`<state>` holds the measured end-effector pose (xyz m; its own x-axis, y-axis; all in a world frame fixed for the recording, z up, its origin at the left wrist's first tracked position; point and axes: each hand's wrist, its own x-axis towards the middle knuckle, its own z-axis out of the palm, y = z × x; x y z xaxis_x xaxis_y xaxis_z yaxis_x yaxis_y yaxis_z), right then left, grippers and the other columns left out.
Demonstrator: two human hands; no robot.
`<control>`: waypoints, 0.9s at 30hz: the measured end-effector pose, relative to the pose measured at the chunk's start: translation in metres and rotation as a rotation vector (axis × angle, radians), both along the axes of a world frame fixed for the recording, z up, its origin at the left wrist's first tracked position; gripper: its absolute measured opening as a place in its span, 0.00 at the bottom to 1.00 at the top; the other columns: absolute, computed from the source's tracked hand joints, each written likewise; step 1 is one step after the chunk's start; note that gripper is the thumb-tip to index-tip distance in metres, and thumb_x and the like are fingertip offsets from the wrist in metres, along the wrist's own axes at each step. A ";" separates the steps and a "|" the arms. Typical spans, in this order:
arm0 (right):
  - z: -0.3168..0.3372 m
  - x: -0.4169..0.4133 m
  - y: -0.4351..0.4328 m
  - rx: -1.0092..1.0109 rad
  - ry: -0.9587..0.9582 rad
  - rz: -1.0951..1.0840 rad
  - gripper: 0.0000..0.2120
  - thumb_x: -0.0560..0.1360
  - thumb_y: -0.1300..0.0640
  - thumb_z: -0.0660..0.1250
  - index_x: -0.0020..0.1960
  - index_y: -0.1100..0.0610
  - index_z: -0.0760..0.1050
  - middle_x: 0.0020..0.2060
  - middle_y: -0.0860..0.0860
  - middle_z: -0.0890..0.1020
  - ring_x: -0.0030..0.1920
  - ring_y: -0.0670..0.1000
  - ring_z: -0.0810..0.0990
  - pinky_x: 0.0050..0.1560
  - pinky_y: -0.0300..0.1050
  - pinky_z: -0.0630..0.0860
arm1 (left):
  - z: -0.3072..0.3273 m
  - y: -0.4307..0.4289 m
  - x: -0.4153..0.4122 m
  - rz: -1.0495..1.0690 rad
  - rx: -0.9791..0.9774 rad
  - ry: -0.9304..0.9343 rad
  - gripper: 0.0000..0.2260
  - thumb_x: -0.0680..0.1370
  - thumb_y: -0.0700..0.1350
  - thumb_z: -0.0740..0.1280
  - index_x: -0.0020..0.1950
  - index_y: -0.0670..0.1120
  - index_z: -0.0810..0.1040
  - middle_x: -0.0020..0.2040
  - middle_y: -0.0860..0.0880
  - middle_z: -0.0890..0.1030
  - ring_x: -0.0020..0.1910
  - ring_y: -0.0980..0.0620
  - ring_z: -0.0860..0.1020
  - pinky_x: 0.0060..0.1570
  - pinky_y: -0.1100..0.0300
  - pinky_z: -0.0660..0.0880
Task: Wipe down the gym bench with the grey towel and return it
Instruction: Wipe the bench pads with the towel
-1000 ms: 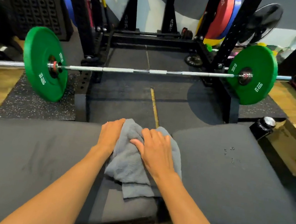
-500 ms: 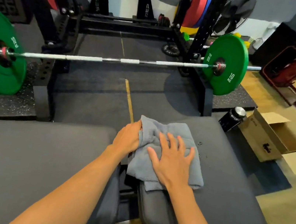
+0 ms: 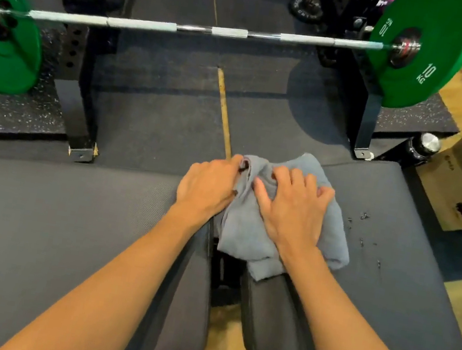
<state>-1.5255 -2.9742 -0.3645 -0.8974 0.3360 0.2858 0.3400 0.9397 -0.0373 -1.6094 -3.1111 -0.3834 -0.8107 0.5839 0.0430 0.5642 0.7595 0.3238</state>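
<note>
I am mid-wipe. My left hand (image 3: 206,187) pinches the grey towel (image 3: 334,224) at its edge. My right hand (image 3: 293,212) scrunches it against the gym bench (image 3: 401,292), beside the gap. Next, I think, push right over the specks (image 3: 364,216).

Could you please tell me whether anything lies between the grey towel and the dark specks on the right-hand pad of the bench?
Nothing visible does. The left hand and right hand hold the grey towel on the bench, and only bare padding lies between its right edge and the specks.
</note>
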 end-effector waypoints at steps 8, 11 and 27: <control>0.012 0.015 0.002 -0.125 -0.020 0.142 0.19 0.78 0.37 0.55 0.43 0.52 0.72 0.39 0.51 0.79 0.44 0.56 0.74 0.47 0.55 0.62 | 0.008 -0.005 0.012 0.245 0.015 0.012 0.09 0.79 0.47 0.58 0.55 0.45 0.71 0.46 0.41 0.81 0.41 0.37 0.77 0.37 0.52 0.67; 0.010 0.101 -0.004 -0.132 0.002 0.151 0.17 0.77 0.37 0.58 0.41 0.50 0.71 0.35 0.49 0.76 0.40 0.55 0.73 0.43 0.54 0.64 | 0.008 0.000 0.018 0.237 -0.055 0.013 0.12 0.79 0.47 0.56 0.53 0.46 0.77 0.47 0.40 0.83 0.44 0.36 0.78 0.39 0.53 0.65; 0.006 -0.040 0.017 -0.054 -0.031 0.195 0.18 0.79 0.40 0.53 0.47 0.51 0.74 0.43 0.51 0.81 0.46 0.57 0.75 0.52 0.59 0.63 | 0.010 0.002 0.012 0.294 0.091 -0.051 0.13 0.82 0.50 0.47 0.46 0.47 0.67 0.44 0.37 0.80 0.36 0.41 0.68 0.39 0.51 0.63</control>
<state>-1.5651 -2.9571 -0.3589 -0.9551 0.1693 0.2431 0.1539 0.9847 -0.0813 -1.5977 -3.1096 -0.3735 -0.9466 0.3201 0.0394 0.3063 0.8541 0.4204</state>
